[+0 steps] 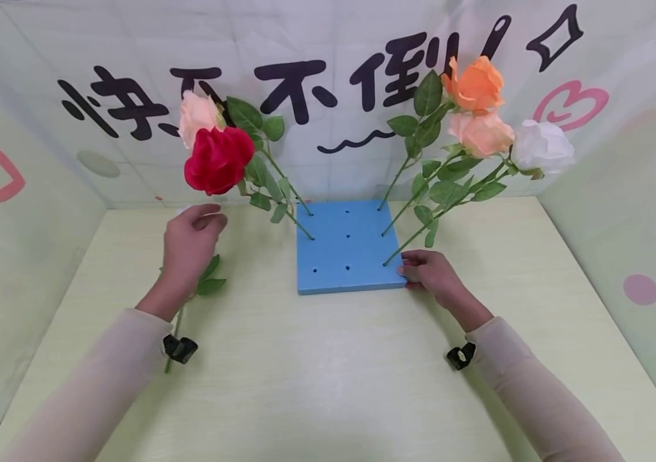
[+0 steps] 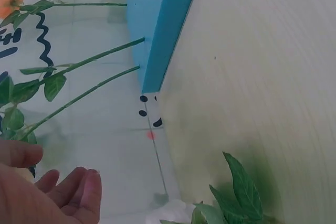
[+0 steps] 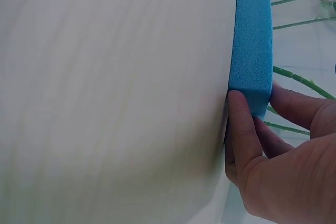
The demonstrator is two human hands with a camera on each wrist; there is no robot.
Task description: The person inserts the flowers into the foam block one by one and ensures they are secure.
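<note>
A blue foam board (image 1: 328, 253) with small holes lies on the table, artificial roses standing in it. On its left side lean a red rose (image 1: 218, 160) and a pale pink rose (image 1: 198, 117); on its right, an orange rose (image 1: 475, 85), a peach rose (image 1: 483, 133) and a white rose (image 1: 543, 147). My right hand (image 1: 429, 273) pinches the board's near right corner, thumb on top and fingers along the side. Below the red rose, my left hand (image 1: 192, 244) hovers with loosely bent fingers and holds nothing. Beneath it lies another white rose (image 2: 170, 212), mostly hidden in the head view.
The pale wooden table (image 1: 328, 372) is enclosed by a printed backdrop (image 1: 328, 173) behind and at both sides. Long stems spread outward over the board's left and right edges. The loose rose's green leaves (image 1: 210, 277) stick out beside my left forearm.
</note>
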